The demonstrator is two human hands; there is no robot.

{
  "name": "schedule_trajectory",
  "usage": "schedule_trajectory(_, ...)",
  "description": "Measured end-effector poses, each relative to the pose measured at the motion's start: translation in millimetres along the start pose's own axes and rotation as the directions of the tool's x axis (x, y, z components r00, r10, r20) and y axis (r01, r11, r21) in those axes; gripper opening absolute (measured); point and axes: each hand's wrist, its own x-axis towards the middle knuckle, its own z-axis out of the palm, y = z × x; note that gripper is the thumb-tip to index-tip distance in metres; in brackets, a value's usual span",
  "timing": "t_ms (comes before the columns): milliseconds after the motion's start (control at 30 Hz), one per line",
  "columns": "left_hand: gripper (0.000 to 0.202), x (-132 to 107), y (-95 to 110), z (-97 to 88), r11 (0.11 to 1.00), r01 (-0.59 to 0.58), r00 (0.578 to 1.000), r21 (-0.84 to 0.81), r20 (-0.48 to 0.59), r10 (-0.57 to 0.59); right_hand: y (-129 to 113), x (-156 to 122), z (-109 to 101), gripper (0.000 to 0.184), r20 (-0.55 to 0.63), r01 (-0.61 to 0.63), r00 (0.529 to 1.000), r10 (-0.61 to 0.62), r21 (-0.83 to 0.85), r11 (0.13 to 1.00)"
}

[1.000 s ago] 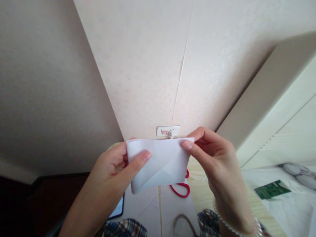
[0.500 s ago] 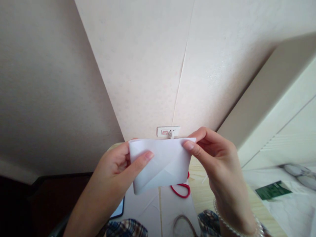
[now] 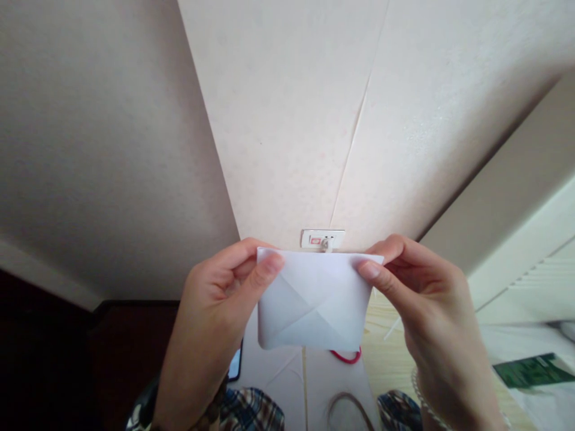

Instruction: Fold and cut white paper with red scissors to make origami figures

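A folded white paper (image 3: 314, 302) with diagonal creases hangs in the air in front of me, held by its top edge. My left hand (image 3: 220, 293) pinches the paper's upper left corner between thumb and fingers. My right hand (image 3: 422, 299) pinches the upper right corner the same way; a bead bracelet (image 3: 426, 401) circles that wrist. The paper's lower edge hangs free above a wooden table (image 3: 381, 359).
A white wall socket (image 3: 322, 238) sits on the wall just behind the paper. On the table lie white sheets (image 3: 287, 377), a red loop (image 3: 348, 357), a brown loop (image 3: 348, 407) and a phone edge (image 3: 234, 368). A green packet (image 3: 530, 370) lies at right. Dark furniture (image 3: 67, 359) stands at left.
Both hands and the paper have shifted right and slightly up in view. My left thumb slid up to the top left corner, and the paper now hangs more level.
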Motion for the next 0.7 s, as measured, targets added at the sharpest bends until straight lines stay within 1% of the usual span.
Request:
schedule_trajectory(67,0.025,-0.3,-0.6,-1.1,0.998,-0.026,0.999,0.052,-0.038,0.028,0.2,0.1,-0.2,0.022,0.002,-0.005,1.0,0.005,0.004,1.0)
schedule_trajectory(167,0.02,-0.3,-0.9,-1.8,0.997,-0.044,0.998,0.069,-0.05,0.048,2.5,1.0,-2.5,0.023,0.02,-0.016,1.0,0.016,-0.006,1.0)
schedule_trajectory(267,0.009,0.3,-0.3,-0.5,0.999,-0.02,0.995,0.029,-0.099,0.023,4.6,1.7,-4.0,0.024,0.036,-0.005,0.999,0.006,-0.011,1.0)
schedule_trajectory(333,0.006,1.5,-0.8,0.2,0.999,-0.038,0.991,-0.02,-0.131,0.036,4.7,1.8,-3.5,0.024,0.038,0.0,0.999,0.0,-0.006,1.0)
schedule_trajectory(400,0.009,3.5,-3.6,-0.8,0.994,-0.096,0.985,-0.044,-0.148,0.089,4.0,1.9,-2.5,0.024,0.038,-0.006,0.999,0.007,-0.009,1.0)
schedule_trajectory(467,0.014,5.5,-8.1,-3.1,0.993,-0.111,0.981,-0.028,-0.16,0.106,3.5,2.1,-2.1,0.024,0.039,-0.015,0.999,0.015,-0.018,1.0)
schedule_trajectory(567,0.022,5.3,-12.4,-5.0,0.994,-0.113,0.984,-0.003,-0.136,0.112,4.1,2.5,-2.5,0.025,0.043,-0.013,0.999,0.014,-0.013,1.0)
schedule_trajectory(600,0.023,3.8,-12.1,-4.4,0.99,-0.139,0.979,0.024,-0.147,0.141,4.4,2.4,-2.5,0.026,0.045,-0.01,0.999,0.01,-0.005,1.0)
schedule_trajectory(633,0.025,1.7,-10.9,-3.1,0.983,-0.172,0.967,0.065,-0.18,0.181,4.5,2.1,-2.2,0.027,0.046,-0.007,0.999,0.006,0.005,1.0)
schedule_trajectory(700,0.024,-3.5,-6.5,0.6,0.935,-0.246,0.904,0.254,-0.289,0.316,3.9,1.3,-0.8,0.028,0.052,-0.013,0.999,0.012,0.021,1.0)
